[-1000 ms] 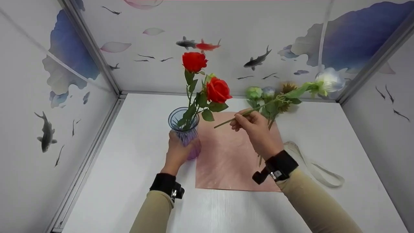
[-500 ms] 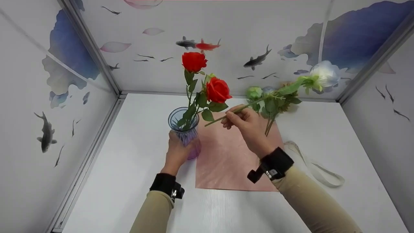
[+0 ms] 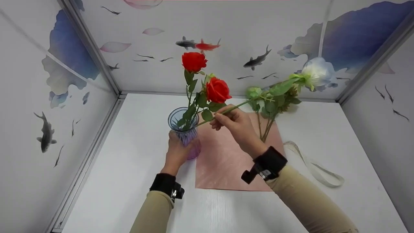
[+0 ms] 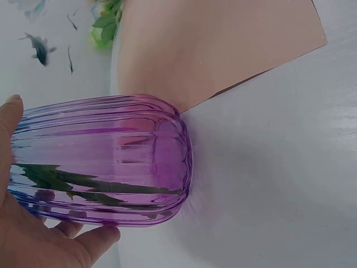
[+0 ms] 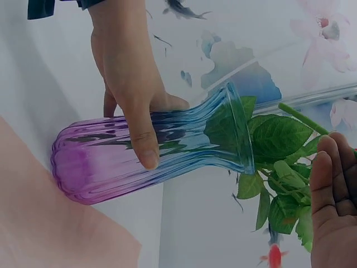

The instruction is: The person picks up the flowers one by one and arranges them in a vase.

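Note:
My left hand (image 3: 176,152) grips a ribbed glass vase (image 4: 106,151), blue at the rim and purple at the base, round its middle. Two red roses (image 3: 218,90) with green leaves stand in it, their stems showing through the glass. In my right hand (image 3: 237,127), a pale white-blue flower (image 3: 318,73) is pinched by its long green stem, the bloom pointing up and right. The stem's cut end overlaps the vase rim in the head view. In the right wrist view, that stem end (image 5: 298,116) is close outside the vase mouth, near the rose leaves.
A pink paper sheet (image 3: 226,165) lies right of the vase. Several flowers, among them a green one (image 3: 254,93), lie across its far edge. A pale ribbon (image 3: 323,174) curls on the white table (image 3: 129,155) at right. Walls enclose the back and sides.
My right hand has moved left with the pale flower, bringing its stem end from over the paper to the vase rim. The left hand and the vase have stayed put.

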